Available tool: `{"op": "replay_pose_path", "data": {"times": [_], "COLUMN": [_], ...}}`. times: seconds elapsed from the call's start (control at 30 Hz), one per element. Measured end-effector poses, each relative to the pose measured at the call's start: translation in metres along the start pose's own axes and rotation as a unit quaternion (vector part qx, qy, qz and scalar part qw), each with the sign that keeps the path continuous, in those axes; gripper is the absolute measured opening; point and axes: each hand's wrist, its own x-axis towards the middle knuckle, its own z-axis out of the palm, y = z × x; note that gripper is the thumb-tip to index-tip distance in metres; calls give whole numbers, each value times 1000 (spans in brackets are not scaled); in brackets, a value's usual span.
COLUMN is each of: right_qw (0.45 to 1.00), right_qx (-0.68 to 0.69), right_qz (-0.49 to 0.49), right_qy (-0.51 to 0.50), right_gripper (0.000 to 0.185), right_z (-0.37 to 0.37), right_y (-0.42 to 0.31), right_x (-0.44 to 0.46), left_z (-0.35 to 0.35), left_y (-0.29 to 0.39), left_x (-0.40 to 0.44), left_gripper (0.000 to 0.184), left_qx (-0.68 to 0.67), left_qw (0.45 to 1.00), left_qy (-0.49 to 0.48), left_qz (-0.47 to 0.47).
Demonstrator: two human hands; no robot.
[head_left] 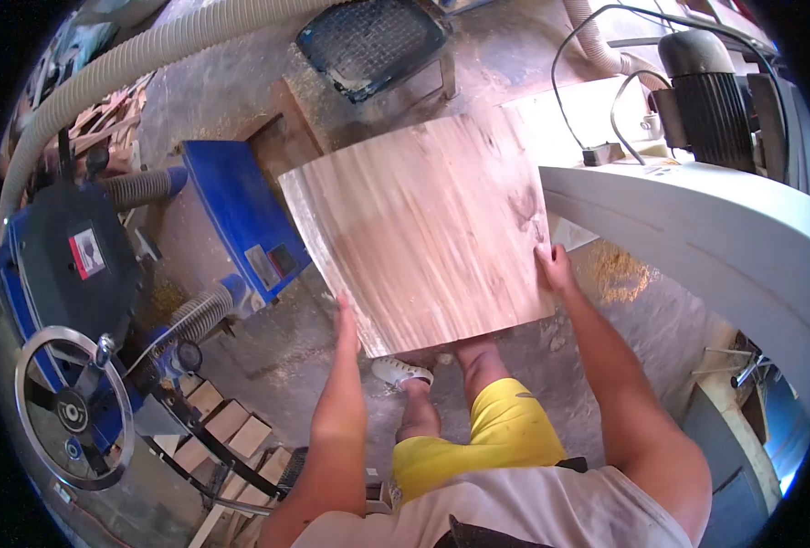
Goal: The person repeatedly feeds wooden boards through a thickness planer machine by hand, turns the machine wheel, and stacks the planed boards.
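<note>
A wide wooden panel (419, 233) with streaky light and brown grain is held out in front of my body, above the floor. My left hand (345, 310) grips its left edge near the lower corner, with most fingers hidden beneath the wood. On the opposite edge, my right hand (556, 267) holds the panel with the thumb showing at the side and the other fingers partly out of sight. A dark knot marks the wood a little above my right hand.
A blue machine (241, 215) with a chrome handwheel (74, 416) and ribbed hoses stands at left. At right is a large white machine (697, 215) with a dark motor (711, 100). A worn chair (373, 46) stands ahead. Cut wood pieces (227, 425) lie lower left; sawdust (620, 272) covers some floor.
</note>
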Motion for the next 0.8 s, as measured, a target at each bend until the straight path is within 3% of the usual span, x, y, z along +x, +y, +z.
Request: {"op": "replay_pose_path", "data": {"times": [0.07,0.2,0.33,0.47,0.5,0.57,0.63,0.7,0.8], "right_qw": [996,984,990,990,986,995,982,970,956], "right_qx": [69,170,141,134,120,89,176,219,260], "right_qz": [53,-24,15,37,49,-16,-27,-91,-136], "right_qy": [13,38,-9,-16,-101,-49,-69,-55,-16], "right_gripper": [48,40,41,40,38,41,47,48,49], "right_z": [3,15,-20,-36,-59,-61,-59,-46,-39], "right_y": [-8,-9,-53,5,-46,-6,43,19,1], "right_x": [-1,-25,-100,-177,-234,-278,-319,-403,-491], "left_z": [7,19,-20,-65,-78,-111,-147,-185,-235], "left_y": [2,51,45,19,10,-28,-57,-86,-113], "left_x": [3,-51,-113,-222,-253,-298,-338,-383,-440], "left_gripper": [78,72,65,60,58,57,56,56,54], "left_qx": [-10,70,34,71,86,63,50,35,21], "left_qw": [996,981,980,981,981,975,964,935,929], "left_qy": [36,74,78,119,123,125,122,110,125], "left_qz": [86,166,180,136,119,173,232,334,347]}}
